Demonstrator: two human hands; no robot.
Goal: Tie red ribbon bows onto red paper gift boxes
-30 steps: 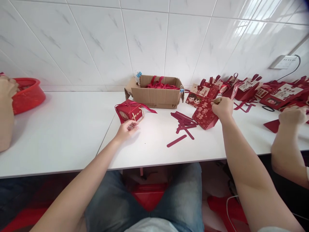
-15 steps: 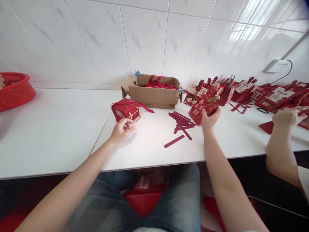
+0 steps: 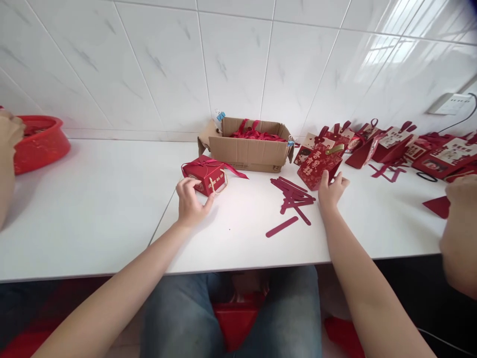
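Observation:
My left hand [image 3: 191, 201] rests on the white table [image 3: 97, 209] with its fingers curled against the near side of a small red gift box [image 3: 203, 174] tied with a red ribbon and a gold cord. My right hand [image 3: 331, 188] has its fingers spread against the lower edge of a red paper box with gold characters [image 3: 318, 160], which stands tilted on the table. A pile of several dark red card strips [image 3: 292, 195] lies between my hands.
An open cardboard box [image 3: 248, 145] with red ribbons stands against the tiled wall. Several red gift bags [image 3: 395, 144] crowd the right side. A red basin [image 3: 39, 141] sits far left. Other people's arms show at the left edge [image 3: 5, 164] and the right edge [image 3: 460, 233].
My right hand set the red character box down further back and now only touches its lower edge. My left hand moved forward onto the ribboned box. The view shifted slightly.

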